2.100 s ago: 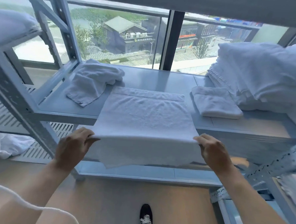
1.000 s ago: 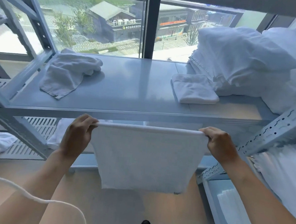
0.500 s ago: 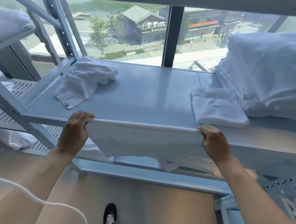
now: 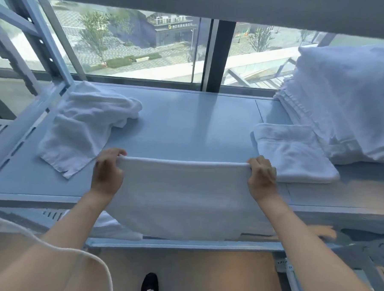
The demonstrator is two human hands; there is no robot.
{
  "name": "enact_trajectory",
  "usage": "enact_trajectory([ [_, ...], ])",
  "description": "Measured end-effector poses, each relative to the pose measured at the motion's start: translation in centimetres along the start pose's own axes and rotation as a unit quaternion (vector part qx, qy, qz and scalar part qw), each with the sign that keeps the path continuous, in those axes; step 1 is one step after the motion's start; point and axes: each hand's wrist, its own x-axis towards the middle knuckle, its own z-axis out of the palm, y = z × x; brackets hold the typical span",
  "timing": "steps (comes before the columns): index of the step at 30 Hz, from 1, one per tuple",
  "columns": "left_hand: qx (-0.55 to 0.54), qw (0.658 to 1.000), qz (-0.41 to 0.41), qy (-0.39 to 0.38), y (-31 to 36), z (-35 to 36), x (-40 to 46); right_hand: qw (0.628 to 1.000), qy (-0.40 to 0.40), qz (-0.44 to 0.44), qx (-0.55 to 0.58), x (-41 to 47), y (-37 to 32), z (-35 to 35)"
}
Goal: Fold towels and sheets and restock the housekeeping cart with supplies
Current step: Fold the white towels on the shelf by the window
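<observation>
Behind a pale blue-grey metal shelf (image 4: 187, 123) runs a wide window (image 4: 136, 42) giving onto a paved street with trees and dark buildings. Stretched over the shelf's front part is a plain white terry towel (image 4: 181, 196), its top edge pulled into a straight, rolled line between the two hands, the rest of the cloth falling over the front lip of the shelf and hanging below it with a rounded lower hem. Both forearms reach forward, bare, roughly parallel. The left hand (image 4: 107, 173) has its fingers curled over the towel's left top corner and grips it; the right hand (image 4: 261, 178) does the same at the right top corner, knuckles up. The towel thus lies directly between the hands and below them. Just left of the left hand, a crumpled white towel (image 4: 85, 126) sprawls on the shelf; just beside the right hand lies a neatly folded white towel (image 4: 290, 154), and behind that rises a tall stack of folded white linens (image 4: 344, 102). Below, a black shoe with white laces (image 4: 149, 286) stands on the tan floor (image 4: 191, 276).
</observation>
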Motion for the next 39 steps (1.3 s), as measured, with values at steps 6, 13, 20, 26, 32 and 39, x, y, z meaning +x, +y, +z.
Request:
enact_trajectory([
  [6, 0.056, 0.995, -0.006, -0.084, -1.4, 2.9, 1.7, 0.995, -0.023, 0.09, -0.021, -0.5, -2.1, 3.3],
  [13, 0.111, 0.991, 0.016, -0.071, -1.6, 3.3, 1.8, 0.994, 0.001, 0.112, -0.001, -1.0, -2.4, 3.8],
  [20, 0.08, 0.992, 0.08, -0.051, 2.2, 2.6, -2.3, 0.993, 0.017, 0.113, 0.02, -0.7, -2.1, 4.1],
  [26, 0.171, 0.95, 0.084, -0.246, 5.5, 5.3, -10.2, 0.993, 0.04, 0.102, 0.046, -0.7, -1.5, 4.6],
  [32, 0.186, 0.953, 0.08, -0.226, 5.1, 6.1, -10.7, 0.995, 0.073, -0.02, 0.059, -2.9, -3.2, 3.0],
  [39, 0.179, 0.952, 0.075, -0.236, 4.9, 6.5, -10.7, 0.974, -0.193, -0.11, 0.049, -10.1, -4.7, 4.0],
])
